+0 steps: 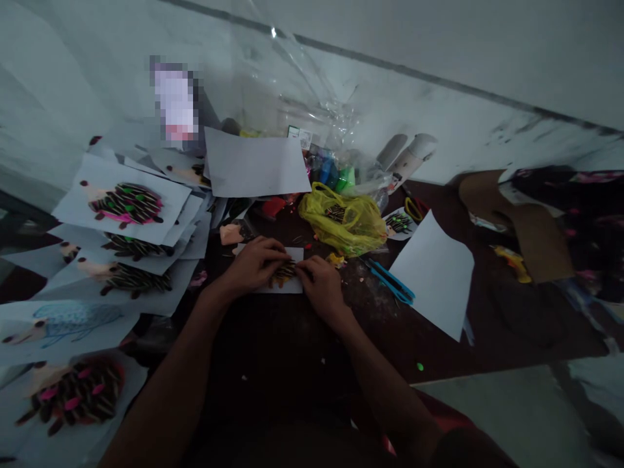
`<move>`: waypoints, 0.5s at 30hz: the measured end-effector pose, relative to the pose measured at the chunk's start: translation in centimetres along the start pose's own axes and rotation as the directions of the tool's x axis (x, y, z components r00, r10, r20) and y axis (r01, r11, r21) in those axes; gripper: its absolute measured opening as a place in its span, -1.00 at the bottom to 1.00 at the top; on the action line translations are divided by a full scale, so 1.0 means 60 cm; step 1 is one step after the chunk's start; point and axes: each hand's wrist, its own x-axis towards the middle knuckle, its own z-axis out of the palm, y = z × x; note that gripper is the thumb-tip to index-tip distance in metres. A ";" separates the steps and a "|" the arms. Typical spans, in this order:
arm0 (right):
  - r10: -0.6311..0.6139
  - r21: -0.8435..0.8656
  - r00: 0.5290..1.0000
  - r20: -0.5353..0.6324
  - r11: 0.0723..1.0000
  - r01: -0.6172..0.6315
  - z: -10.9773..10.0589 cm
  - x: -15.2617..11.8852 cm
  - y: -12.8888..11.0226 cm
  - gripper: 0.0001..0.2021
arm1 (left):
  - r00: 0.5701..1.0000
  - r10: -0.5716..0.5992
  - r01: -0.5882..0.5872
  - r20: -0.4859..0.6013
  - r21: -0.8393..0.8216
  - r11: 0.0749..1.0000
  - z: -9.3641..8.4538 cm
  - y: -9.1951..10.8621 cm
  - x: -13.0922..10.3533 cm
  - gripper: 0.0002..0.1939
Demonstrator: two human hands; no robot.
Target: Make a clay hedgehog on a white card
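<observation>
A small white card (295, 287) lies on the dark table in front of me. It carries a little hedgehog figure (283, 274) of striped seeds on a yellowish base. From the left, my left hand (257, 261) reaches over the card, its bent fingers pressed together at the upper edge of the seeds. On the opposite side, my right hand (322, 281) has thumb and index finger closed at the seeds' right edge. Whether a loose seed sits in either pinch is too small to tell. A peach-coloured lump of clay (231, 234) rests just beyond my left hand.
Stacked paper sheets with seed hedgehogs (129, 203) fill the left side. Behind my hands are a yellow plastic bag (344, 224) with seeds and a white sheet (256, 166). Blue scissors (392, 283) and another white sheet (433, 276) lie to the right.
</observation>
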 end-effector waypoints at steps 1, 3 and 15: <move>0.002 -0.002 1.000 0.004 1.000 -0.002 0.000 0.000 -0.001 -0.87 | 1.000 0.004 -0.004 0.003 0.002 1.000 -0.001 0.000 0.000 -0.72; 0.006 -0.010 1.000 0.014 1.000 -0.006 -0.001 0.001 -0.002 -0.87 | 1.000 0.005 -0.005 0.010 0.007 1.000 -0.003 0.001 -0.001 -0.72; -0.013 0.057 0.999 -0.034 0.998 0.015 -0.001 0.001 -0.003 -0.91 | 0.999 -0.031 0.030 -0.015 -0.052 0.998 -0.003 0.000 -0.001 -0.71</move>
